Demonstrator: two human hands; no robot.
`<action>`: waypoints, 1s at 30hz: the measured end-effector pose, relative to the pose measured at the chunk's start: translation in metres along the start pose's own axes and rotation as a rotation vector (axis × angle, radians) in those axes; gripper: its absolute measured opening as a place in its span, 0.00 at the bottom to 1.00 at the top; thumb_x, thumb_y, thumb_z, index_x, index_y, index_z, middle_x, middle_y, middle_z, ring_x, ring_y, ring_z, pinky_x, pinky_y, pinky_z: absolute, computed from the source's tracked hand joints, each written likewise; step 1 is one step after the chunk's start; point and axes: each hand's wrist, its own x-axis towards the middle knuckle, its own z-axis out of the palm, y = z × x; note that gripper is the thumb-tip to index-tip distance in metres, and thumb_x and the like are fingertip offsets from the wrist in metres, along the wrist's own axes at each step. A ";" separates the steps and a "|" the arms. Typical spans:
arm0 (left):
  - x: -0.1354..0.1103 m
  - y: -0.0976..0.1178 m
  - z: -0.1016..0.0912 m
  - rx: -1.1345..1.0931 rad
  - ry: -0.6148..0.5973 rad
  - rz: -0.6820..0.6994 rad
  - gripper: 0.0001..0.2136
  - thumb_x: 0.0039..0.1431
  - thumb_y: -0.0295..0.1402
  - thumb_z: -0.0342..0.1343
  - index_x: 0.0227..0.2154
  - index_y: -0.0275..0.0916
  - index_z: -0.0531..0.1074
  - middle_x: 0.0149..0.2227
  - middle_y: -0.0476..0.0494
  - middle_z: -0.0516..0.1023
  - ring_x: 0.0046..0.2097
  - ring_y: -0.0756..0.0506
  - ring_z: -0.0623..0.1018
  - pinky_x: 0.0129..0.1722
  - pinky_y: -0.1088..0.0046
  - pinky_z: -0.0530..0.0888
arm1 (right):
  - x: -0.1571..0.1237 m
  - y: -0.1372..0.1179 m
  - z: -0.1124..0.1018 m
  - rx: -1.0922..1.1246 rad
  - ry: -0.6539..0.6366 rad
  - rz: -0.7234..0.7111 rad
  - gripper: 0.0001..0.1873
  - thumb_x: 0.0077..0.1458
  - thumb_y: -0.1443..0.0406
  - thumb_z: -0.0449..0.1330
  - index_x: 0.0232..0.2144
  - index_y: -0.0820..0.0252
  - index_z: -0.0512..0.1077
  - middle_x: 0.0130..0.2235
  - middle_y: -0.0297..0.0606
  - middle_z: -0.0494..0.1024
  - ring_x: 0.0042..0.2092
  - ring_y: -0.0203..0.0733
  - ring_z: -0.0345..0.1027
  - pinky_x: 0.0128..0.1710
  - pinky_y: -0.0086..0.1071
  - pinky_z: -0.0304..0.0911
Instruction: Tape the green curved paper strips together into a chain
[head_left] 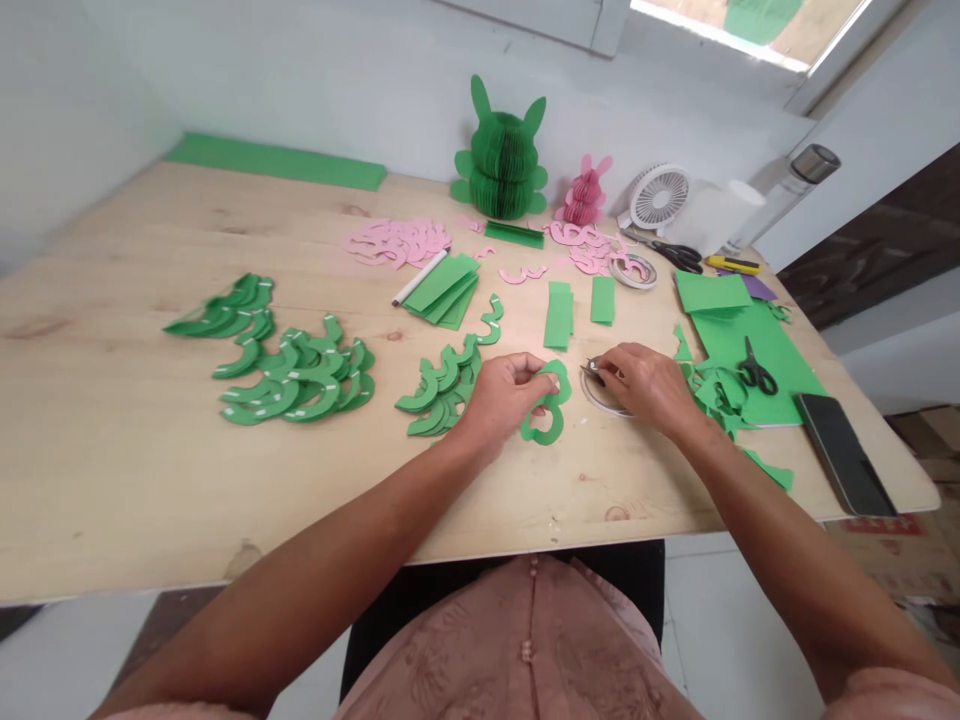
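Note:
My left hand [504, 388] is closed in a pinch on a green curved paper cut-out [547, 405], which hangs down toward the wooden table [112, 460]. My right hand [646, 385] rests just right of it, fingers closed on the edge of a roll of double-sided tape [598, 388] lying flat on the table. A fanned pile of green curved pieces [446, 385] lies directly left of my left hand.
More green curved pieces [292, 375] lie at the left. Pink cut-outs [397, 242], a green paper rabbit [501, 150], a pink rabbit [585, 192] and a small fan [658, 198] stand at the back. Green sheets, scissors [756, 368] and a phone [844, 452] are at the right edge.

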 end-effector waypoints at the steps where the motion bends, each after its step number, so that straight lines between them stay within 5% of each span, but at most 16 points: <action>1: 0.000 0.000 0.000 0.000 0.000 0.001 0.06 0.41 0.32 0.61 0.20 0.36 0.70 0.20 0.50 0.72 0.19 0.54 0.68 0.18 0.79 0.65 | 0.000 0.000 0.000 -0.010 0.002 -0.021 0.10 0.57 0.66 0.52 0.34 0.60 0.73 0.36 0.41 0.77 0.38 0.41 0.67 0.31 0.30 0.51; 16: 0.000 0.000 0.000 0.015 0.004 0.016 0.06 0.42 0.32 0.61 0.21 0.36 0.70 0.21 0.49 0.73 0.20 0.54 0.68 0.18 0.79 0.67 | 0.005 -0.009 0.003 -0.284 0.014 -0.130 0.13 0.58 0.70 0.48 0.28 0.64 0.72 0.30 0.45 0.75 0.33 0.43 0.63 0.27 0.34 0.43; 30: -0.001 0.000 0.000 0.014 0.001 0.032 0.06 0.42 0.31 0.60 0.21 0.35 0.70 0.21 0.50 0.72 0.20 0.54 0.68 0.19 0.78 0.66 | 0.006 -0.008 -0.003 -0.139 -0.083 -0.013 0.13 0.59 0.67 0.47 0.34 0.62 0.72 0.37 0.43 0.77 0.39 0.44 0.66 0.29 0.33 0.47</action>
